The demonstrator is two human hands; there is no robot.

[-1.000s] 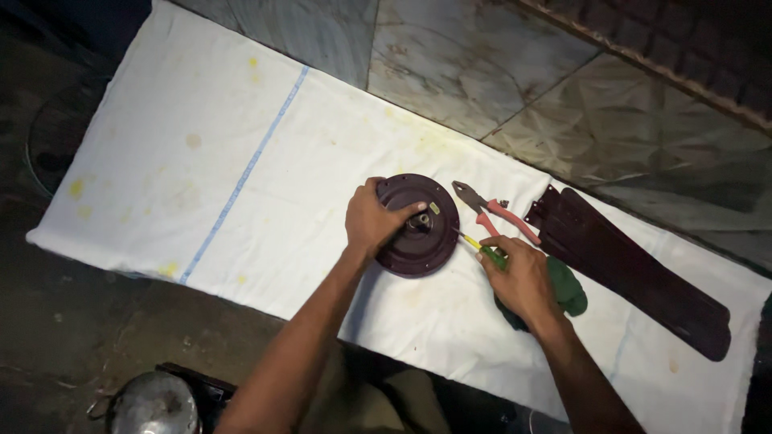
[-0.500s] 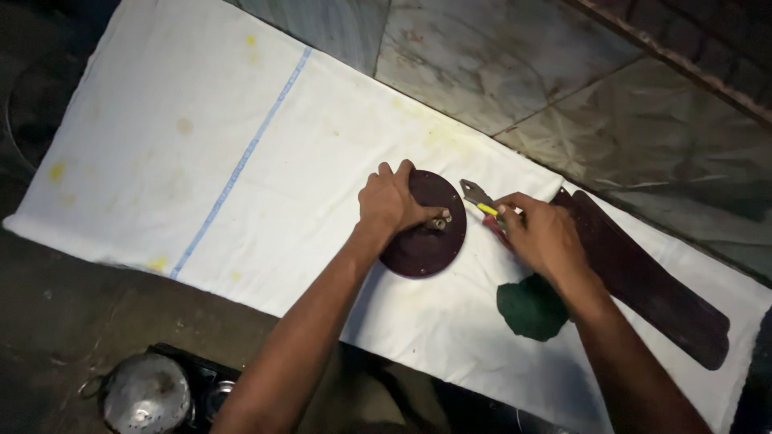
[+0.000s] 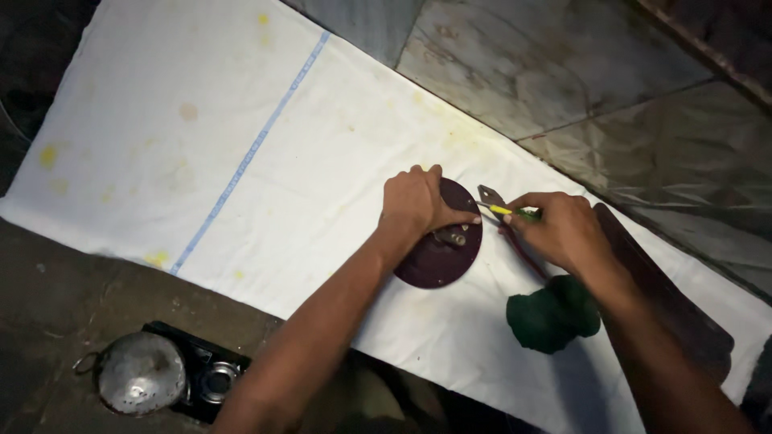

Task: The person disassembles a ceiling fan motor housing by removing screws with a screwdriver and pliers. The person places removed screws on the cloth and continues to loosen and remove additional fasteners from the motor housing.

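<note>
Maroon disc (image 3: 434,261) under left hand (image 3: 414,205)

You have two bare arms and two bare hands. Your left hand (image 3: 414,205) has no glove on it, and no ring or watch shows. Your right hand (image 3: 563,229) is bare too. No sleeves cover your arms; they are bare from the wrists all the way down to the edge of the picture. Your fingers look short and strong, and the nails are cut short.
</note>
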